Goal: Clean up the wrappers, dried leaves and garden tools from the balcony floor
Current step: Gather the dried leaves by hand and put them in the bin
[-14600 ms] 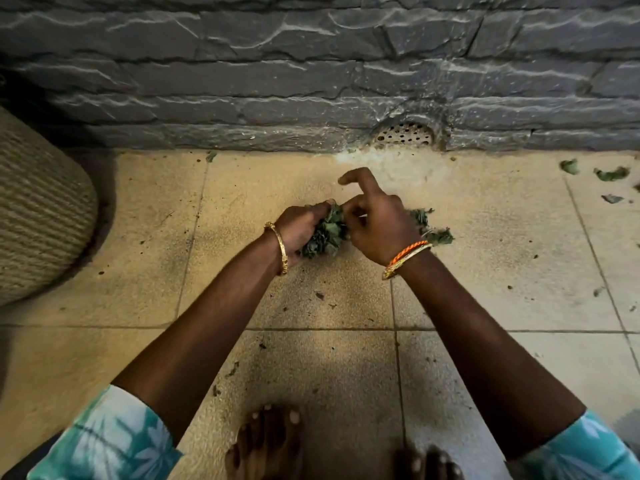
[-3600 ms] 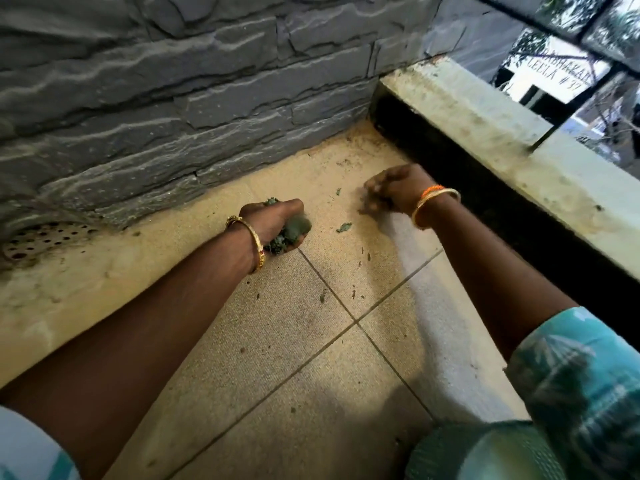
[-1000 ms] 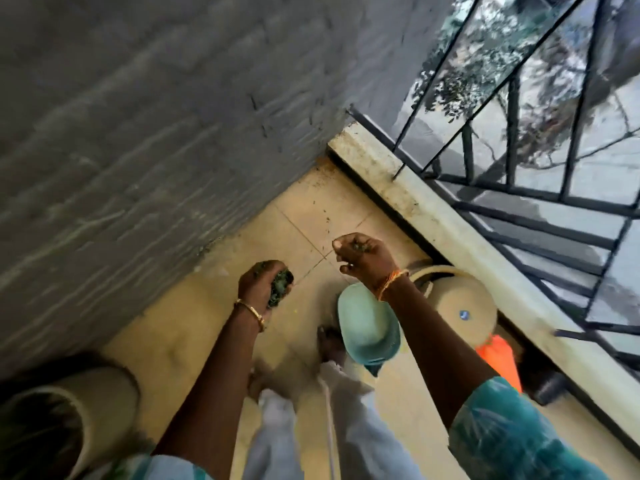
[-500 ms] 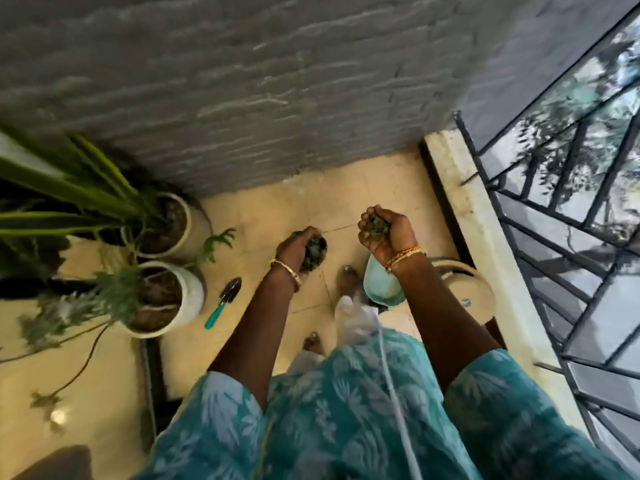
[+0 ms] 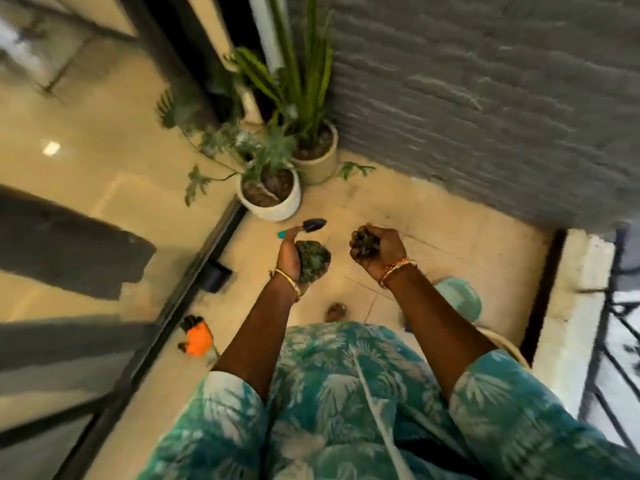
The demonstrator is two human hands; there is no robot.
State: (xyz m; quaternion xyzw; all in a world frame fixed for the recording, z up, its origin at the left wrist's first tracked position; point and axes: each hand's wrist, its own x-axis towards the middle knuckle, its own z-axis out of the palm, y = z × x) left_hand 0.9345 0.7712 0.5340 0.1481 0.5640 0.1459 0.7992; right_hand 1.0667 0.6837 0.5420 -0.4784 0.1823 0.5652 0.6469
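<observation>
While the person stands on the balcony floor point(image 5: 450, 216), left hand point(image 5: 294, 258) cupping a clump of dried leaves point(image 5: 313, 259), right hand point(image 5: 379, 252) gripping a smaller clump point(image 5: 365, 242), trowel point(image 5: 304, 226) just beyond, white pots point(image 5: 277, 206) farther left

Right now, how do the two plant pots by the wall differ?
The near pot is white and stands beside the trowel; the far pot looks beige and sits against the grey wall. The near pot holds a low, spreading leafy plant, while the far pot holds tall upright blade leaves. Both are round, upright, filled with dark soil, and stand on the balcony floor.
</observation>
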